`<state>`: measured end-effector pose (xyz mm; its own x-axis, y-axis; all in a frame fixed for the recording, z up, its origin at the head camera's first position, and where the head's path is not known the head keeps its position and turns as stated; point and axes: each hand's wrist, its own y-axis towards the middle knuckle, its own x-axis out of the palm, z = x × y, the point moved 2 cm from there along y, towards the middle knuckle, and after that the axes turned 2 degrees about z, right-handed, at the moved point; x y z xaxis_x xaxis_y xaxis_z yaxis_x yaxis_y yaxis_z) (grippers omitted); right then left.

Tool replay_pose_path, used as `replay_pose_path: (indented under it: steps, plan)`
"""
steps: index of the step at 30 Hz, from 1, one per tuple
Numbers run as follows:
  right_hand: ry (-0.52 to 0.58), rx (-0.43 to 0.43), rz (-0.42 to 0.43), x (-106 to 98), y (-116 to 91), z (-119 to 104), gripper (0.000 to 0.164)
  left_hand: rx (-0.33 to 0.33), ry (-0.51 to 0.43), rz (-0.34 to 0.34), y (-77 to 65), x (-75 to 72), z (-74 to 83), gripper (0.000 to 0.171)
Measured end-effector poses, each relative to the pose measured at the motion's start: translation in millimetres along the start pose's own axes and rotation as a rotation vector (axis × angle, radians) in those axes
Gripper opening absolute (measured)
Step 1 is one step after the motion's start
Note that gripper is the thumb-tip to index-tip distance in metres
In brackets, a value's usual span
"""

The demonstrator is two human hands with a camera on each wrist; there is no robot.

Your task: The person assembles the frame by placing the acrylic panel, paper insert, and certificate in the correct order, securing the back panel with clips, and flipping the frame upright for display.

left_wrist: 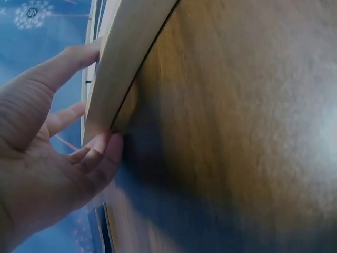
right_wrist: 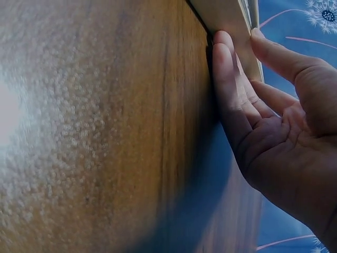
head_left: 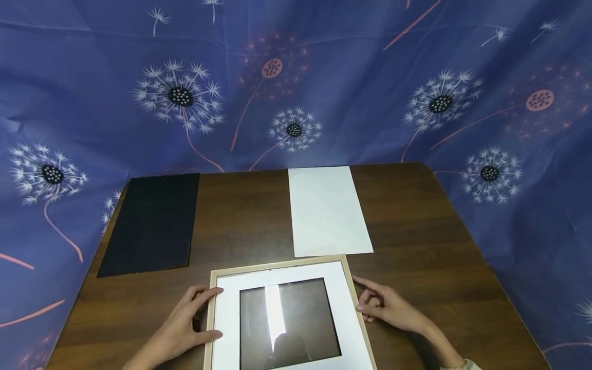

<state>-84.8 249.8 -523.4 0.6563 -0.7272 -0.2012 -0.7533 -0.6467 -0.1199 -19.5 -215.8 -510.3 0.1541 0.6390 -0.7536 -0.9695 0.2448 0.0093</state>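
A picture frame (head_left: 277, 264) with a pale wooden border lies at the near edge of the head view, its lower part cut off. Inside it sits a white mat (head_left: 228, 329) round a window of glossy clear pane (head_left: 305, 308), which carries a bright reflection. My left hand (head_left: 180, 321) grips the frame's left side, thumb and a finger on the upper edge. Other fingertips (left_wrist: 113, 145) curl at its bottom edge in the left wrist view. On the right side, my right hand (head_left: 393, 308) holds the border, thumb at the top edge, fingertips (right_wrist: 222, 55) against the lower edge.
A black board (head_left: 152, 221) lies at the back left of the brown wooden table (head_left: 416, 221). Just beyond the frame is a white sheet (head_left: 328, 210). Blue fabric (head_left: 351, 77) with dandelion prints hangs behind the table and along both sides.
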Motion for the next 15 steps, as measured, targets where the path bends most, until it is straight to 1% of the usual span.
replay_pose_path:
  steps: [2, 4, 6, 8, 10, 12, 14, 15]
  plan:
    - [-0.059, 0.004, 0.024, 1.5, -1.6, -1.8, 0.065, -0.024, 0.004, -0.036, -0.2, 2.3, 2.8, 0.091]
    - [-0.153, 0.008, 0.05, 3.2, -3.2, -5.1, 0.064, -0.064, -0.009, -0.097, -1.6, 4.0, 6.2, 0.105]
    - [-0.222, 0.023, 0.059, 5.2, -4.8, -8.1, 0.067, -0.111, -0.017, -0.166, -3.8, 4.2, 10.4, 0.119]
    - [-0.267, 0.022, 0.059, 7.8, -7.2, -10.8, 0.069, -0.124, 0.0, -0.22, -6.7, 5.1, 14.6, 0.131]
    - [-0.272, 0.029, 0.054, 10.2, -10.6, -12.6, 0.068, -0.117, -0.004, -0.256, -10.5, 6.2, 18.8, 0.139]
    - [-0.266, 0.044, 0.056, 12.3, -15.2, -13.8, 0.063, -0.099, -0.011, -0.278, -16.2, 7.6, 21.7, 0.143]
    - [-0.266, 0.043, 0.056, 14.3, -20.6, -15.0, 0.06, -0.054, -0.012, -0.284, -22.6, 10.2, 22.8, 0.145]
    - [-0.255, 0.042, 0.049, 15.5, -23.4, -15.6, 0.061, -0.031, 0.0, -0.283, -25.7, 11.8, 22.8, 0.144]
